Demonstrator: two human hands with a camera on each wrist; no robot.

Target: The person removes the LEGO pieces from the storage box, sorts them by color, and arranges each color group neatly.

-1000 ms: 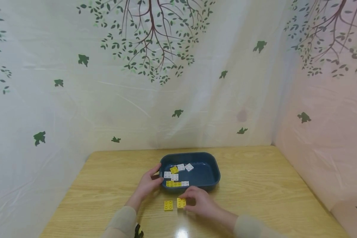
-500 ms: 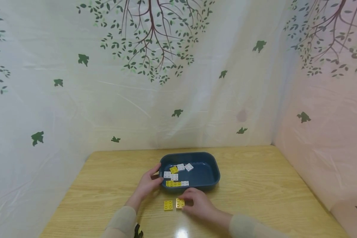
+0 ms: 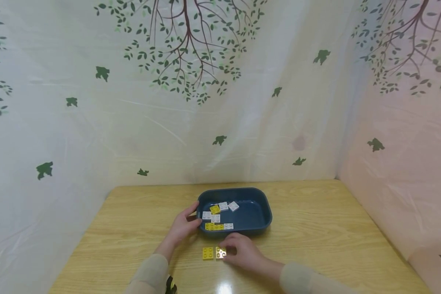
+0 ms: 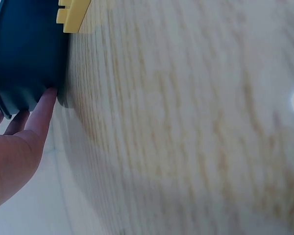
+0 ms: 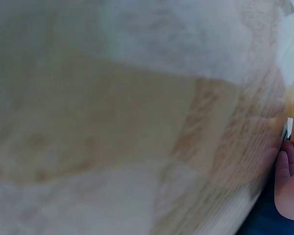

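Note:
In the head view a dark blue tray [image 3: 255, 216] stands on the table, with several white and yellow toy building bricks inside. My left hand [image 3: 181, 225] rests its thumb and extended fingers against the tray's left end; the left wrist view shows the thumb [image 4: 43, 113] on the outer wall. My right hand [image 3: 244, 251] pinches a yellow building brick [image 3: 220, 253] by its right side, just in front of the tray. Left of it, with a narrow gap between, lies another yellow building brick [image 3: 207, 253]. In the right wrist view the pinched brick is partly cut off.
Wooden tabletop [image 3: 316, 237] surrounds the tray. A printed curtain [image 3: 242, 159] hangs behind the table and along its sides. Near the left sleeve, a small black and yellow object [image 3: 171, 285] lies at the bottom edge, partly hidden.
My right hand has shifted slightly left with its yellow brick, narrowing the gap to the other yellow brick. The left hand and the tray have stayed in place.

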